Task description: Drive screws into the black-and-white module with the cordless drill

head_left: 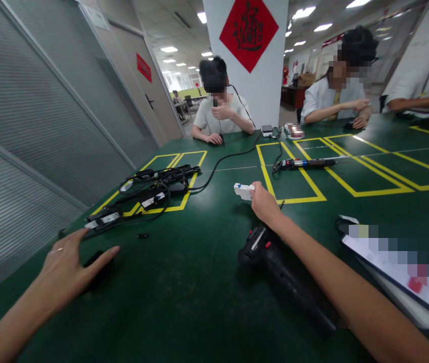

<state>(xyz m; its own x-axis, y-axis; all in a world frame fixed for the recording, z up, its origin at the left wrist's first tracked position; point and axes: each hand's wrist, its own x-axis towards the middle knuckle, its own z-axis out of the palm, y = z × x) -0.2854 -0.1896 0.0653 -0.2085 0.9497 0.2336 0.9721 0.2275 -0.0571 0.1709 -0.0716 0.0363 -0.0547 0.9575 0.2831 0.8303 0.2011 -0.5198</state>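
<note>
My right hand [266, 205] is closed in a pinch on a small white rectangular piece [243, 191] with a blue mark, held above the green table. Under my right forearm lies a black handheld tool [270, 257] with red buttons and a long handle. My left hand [65, 264] is at the lower left, thumb and fingers spread, holding nothing. Next to its thumb, partly hidden by the hand, is a black object [99, 267] whose kind I cannot make out. Beyond the left fingertips sits a black-and-white device [104, 220] with cables.
A tangle of black cables [161, 176] lies at the left on the green table [184, 252]. Yellow tape [301, 200] marks rectangles. A pen-shaped tool [305, 163] lies beyond my right hand, and a phone [391, 267] at the right. Several people sit across the table.
</note>
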